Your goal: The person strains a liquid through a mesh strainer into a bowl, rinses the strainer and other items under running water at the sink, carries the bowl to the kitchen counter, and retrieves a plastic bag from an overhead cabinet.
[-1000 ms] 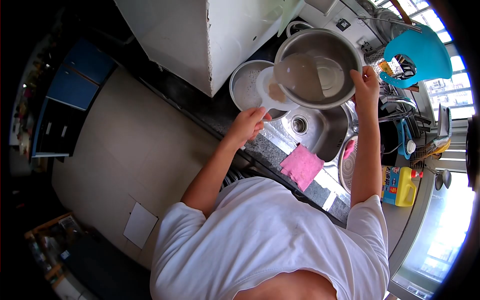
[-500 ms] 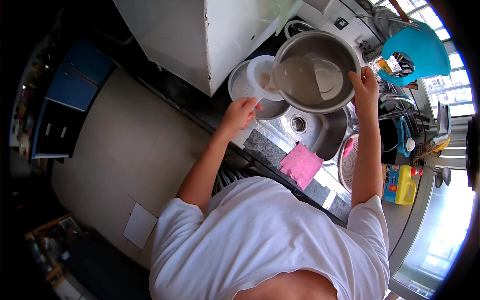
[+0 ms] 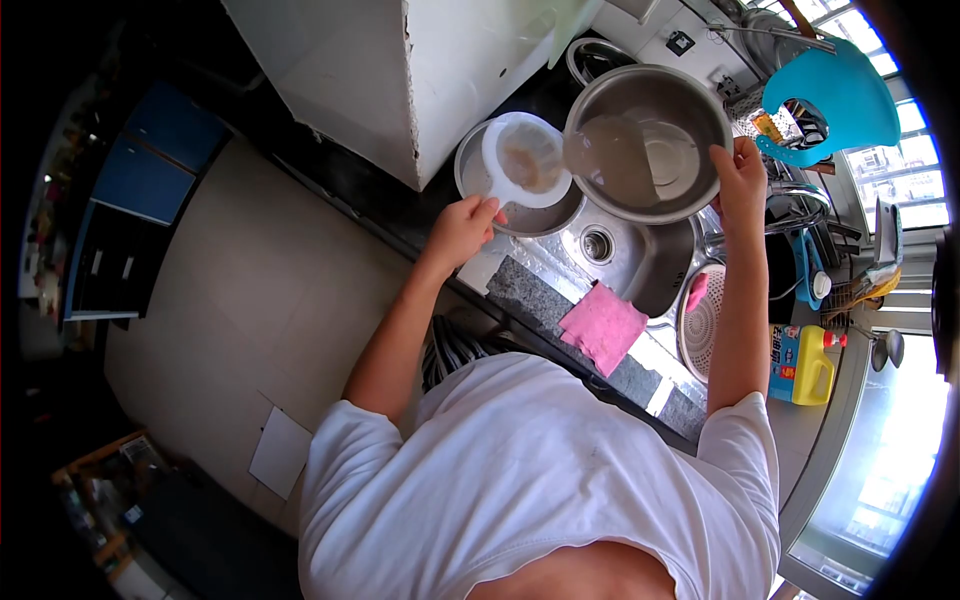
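Observation:
My left hand point(image 3: 462, 234) is closed on the handle of a white strainer point(image 3: 507, 192) with brownish residue in its bowl. The strainer is over a round metal bowl point(image 3: 548, 222) at the counter's edge. Gripping the rim of a deep stainless steel basin point(image 3: 693, 125), my right hand point(image 3: 740, 188) holds it tilted toward the strainer. Cloudy water point(image 3: 618, 160) has run to the basin's left side, up to the rim. The basin's lip is close beside the strainer; whether any water still runs between them, I cannot make out.
Below the basin lies a steel sink point(image 3: 660, 268) with a drain point(image 3: 597, 245). A pink cloth point(image 3: 604, 328) rests on the grey counter edge. To the right are a perforated colander point(image 3: 703, 330), a yellow jug point(image 3: 817, 368) and a faucet point(image 3: 800, 205). A white cabinet point(image 3: 370, 80) stands at upper left.
The basin has shifted slightly right, and the strainer has moved a little left, out from under the basin's lip. More of the strainer's bowl now shows.

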`<action>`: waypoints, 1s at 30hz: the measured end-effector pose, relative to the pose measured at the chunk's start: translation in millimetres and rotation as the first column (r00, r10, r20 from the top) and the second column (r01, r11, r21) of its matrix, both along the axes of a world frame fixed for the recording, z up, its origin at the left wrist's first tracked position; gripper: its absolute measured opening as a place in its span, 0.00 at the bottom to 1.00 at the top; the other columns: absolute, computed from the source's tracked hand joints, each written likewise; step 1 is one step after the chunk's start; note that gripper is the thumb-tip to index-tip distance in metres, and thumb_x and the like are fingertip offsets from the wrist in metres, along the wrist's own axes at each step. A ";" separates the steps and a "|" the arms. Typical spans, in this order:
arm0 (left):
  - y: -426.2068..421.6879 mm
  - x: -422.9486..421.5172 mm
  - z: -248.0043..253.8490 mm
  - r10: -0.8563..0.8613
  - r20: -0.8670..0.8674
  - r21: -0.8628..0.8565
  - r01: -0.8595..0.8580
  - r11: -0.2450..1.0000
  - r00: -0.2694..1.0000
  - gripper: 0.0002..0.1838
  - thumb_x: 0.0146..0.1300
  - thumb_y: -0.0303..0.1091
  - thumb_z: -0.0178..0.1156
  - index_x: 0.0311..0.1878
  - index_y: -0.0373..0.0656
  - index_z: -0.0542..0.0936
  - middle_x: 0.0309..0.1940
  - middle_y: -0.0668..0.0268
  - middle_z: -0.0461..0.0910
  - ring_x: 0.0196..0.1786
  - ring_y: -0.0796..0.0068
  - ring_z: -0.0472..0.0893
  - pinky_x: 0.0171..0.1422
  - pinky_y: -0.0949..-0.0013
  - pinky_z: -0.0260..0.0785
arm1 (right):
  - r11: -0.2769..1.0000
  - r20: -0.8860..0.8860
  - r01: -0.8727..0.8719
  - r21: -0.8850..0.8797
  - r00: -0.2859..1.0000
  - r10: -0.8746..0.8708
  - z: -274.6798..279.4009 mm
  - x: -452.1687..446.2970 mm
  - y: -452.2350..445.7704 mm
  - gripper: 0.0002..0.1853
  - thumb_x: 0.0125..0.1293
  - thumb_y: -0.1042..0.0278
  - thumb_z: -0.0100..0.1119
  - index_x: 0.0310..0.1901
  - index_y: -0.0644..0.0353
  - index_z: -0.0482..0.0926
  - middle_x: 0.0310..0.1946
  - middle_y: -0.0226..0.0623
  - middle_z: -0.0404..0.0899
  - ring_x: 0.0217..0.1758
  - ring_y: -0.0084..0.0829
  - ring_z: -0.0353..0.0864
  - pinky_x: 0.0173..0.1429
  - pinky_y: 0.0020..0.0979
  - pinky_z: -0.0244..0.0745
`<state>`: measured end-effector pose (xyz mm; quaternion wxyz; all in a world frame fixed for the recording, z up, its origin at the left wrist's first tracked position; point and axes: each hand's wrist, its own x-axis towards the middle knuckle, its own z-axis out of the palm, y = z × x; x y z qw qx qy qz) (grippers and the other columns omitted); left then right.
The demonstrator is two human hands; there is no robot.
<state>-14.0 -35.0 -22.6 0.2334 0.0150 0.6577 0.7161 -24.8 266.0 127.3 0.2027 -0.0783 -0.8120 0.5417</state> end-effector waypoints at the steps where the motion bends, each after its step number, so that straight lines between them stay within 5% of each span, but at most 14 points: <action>1: -0.2 1.3 0.2 0.000 -0.005 -0.013 0.000 1.000 1.000 0.16 0.63 0.39 0.47 0.27 0.38 0.75 0.12 0.74 0.63 0.16 0.86 0.61 0.21 0.79 0.54 | 1.000 0.006 0.021 0.002 1.000 -0.021 1.0 -0.2 -0.4 0.05 0.55 0.72 0.53 0.29 0.62 0.68 0.19 0.27 0.68 0.18 0.13 0.64 0.19 0.17 0.57; 5: -0.4 6.3 0.0 -0.015 -0.001 -0.053 0.015 0.999 1.000 0.16 0.63 0.39 0.47 0.27 0.38 0.75 0.13 0.73 0.64 0.18 0.86 0.62 0.23 0.79 0.56 | 0.998 0.018 0.035 0.056 0.999 -0.036 3.6 -3.2 4.9 0.06 0.55 0.71 0.53 0.27 0.60 0.67 0.16 0.26 0.67 0.14 0.12 0.61 0.15 0.16 0.53; 7: 1.1 8.9 -4.0 -0.040 -0.010 -0.047 0.039 0.998 0.999 0.15 0.65 0.40 0.46 0.29 0.40 0.74 0.12 0.77 0.59 0.14 0.90 0.54 0.16 0.82 0.45 | 0.997 0.016 0.052 0.056 0.998 -0.053 7.2 -3.8 0.7 0.06 0.55 0.71 0.53 0.26 0.59 0.66 0.16 0.25 0.67 0.13 0.12 0.60 0.14 0.16 0.52; 11: 2.2 14.9 1.3 -0.054 -0.006 -0.037 0.054 0.998 0.999 0.15 0.65 0.40 0.46 0.30 0.40 0.74 0.12 0.78 0.59 0.14 0.90 0.53 0.16 0.82 0.44 | 0.997 0.009 0.066 0.030 0.998 -0.066 9.2 -8.2 -0.9 0.06 0.55 0.71 0.53 0.26 0.58 0.66 0.15 0.25 0.66 0.12 0.12 0.59 0.13 0.17 0.50; 22: 6.3 26.6 10.0 -0.163 0.269 0.299 0.079 0.951 0.949 0.16 0.66 0.42 0.44 0.31 0.39 0.73 0.11 0.78 0.57 0.11 0.90 0.51 0.14 0.82 0.41 | 0.999 -0.011 0.033 0.022 0.999 -0.033 11.6 -22.0 -9.5 0.05 0.55 0.71 0.52 0.27 0.59 0.67 0.13 0.25 0.65 0.09 0.14 0.58 0.12 0.17 0.50; 30: 16.8 20.7 3.8 -0.169 0.275 0.382 0.054 0.923 0.946 0.17 0.65 0.43 0.44 0.32 0.40 0.73 0.11 0.78 0.56 0.10 0.90 0.50 0.12 0.82 0.40 | 1.000 0.007 -0.025 -0.001 1.000 0.025 12.3 -25.5 -22.5 0.05 0.55 0.72 0.52 0.26 0.59 0.67 0.13 0.25 0.65 0.10 0.13 0.59 0.12 0.17 0.52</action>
